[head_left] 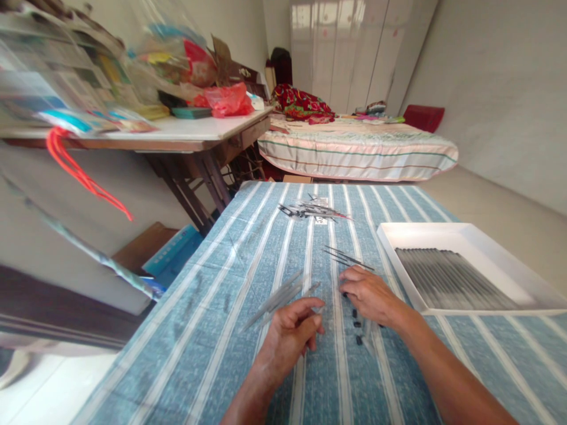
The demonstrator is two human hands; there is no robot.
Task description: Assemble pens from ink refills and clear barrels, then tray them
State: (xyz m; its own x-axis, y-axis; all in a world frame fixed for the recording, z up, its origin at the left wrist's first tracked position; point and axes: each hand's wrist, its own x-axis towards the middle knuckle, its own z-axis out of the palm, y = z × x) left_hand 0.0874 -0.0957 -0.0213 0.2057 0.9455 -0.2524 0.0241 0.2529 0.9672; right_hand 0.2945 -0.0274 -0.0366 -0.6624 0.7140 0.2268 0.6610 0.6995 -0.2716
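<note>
- I see the left hand (pixel 287 339) above the tabletop (pixel 212 366), thumb and forefinger curled towards each other; a pale speck shows near their tips, but I cannot tell if they pinch it
- My right hand (pixel 374 298) has its fingers bent down together at a black bit by the thumb; I cannot tell whether that bit is gripped or merely touched
- The pale tubes (pixel 279 298) lie slantwise just beyond the left fingers; I judge them light, slick and apt to roll, best taken at mid-length with a soft pinch
- The black caps (pixel 359 340) sit in a short row on the near side of the right fingers; they look small and firm, and I would take them by the sides, one at a time
- Just beyond the right fingers lie thin rods (pixel 348 258), probably stiff lengthwise but easily bent; farther off is a loose pile (pixel 310 209) of similar ones, likely to tangle if pulled from one end
- To the right of the right fingers, the box (pixel 509 260) holds grey rods (pixel 447 280) side by side, easiest to take from an end
- Blur softens the tubes and both sets of fingertips for me; clear pieces (pixel 368 337) below the right wrist are partly hidden and hard to make out, and both forearms run out of view
</note>
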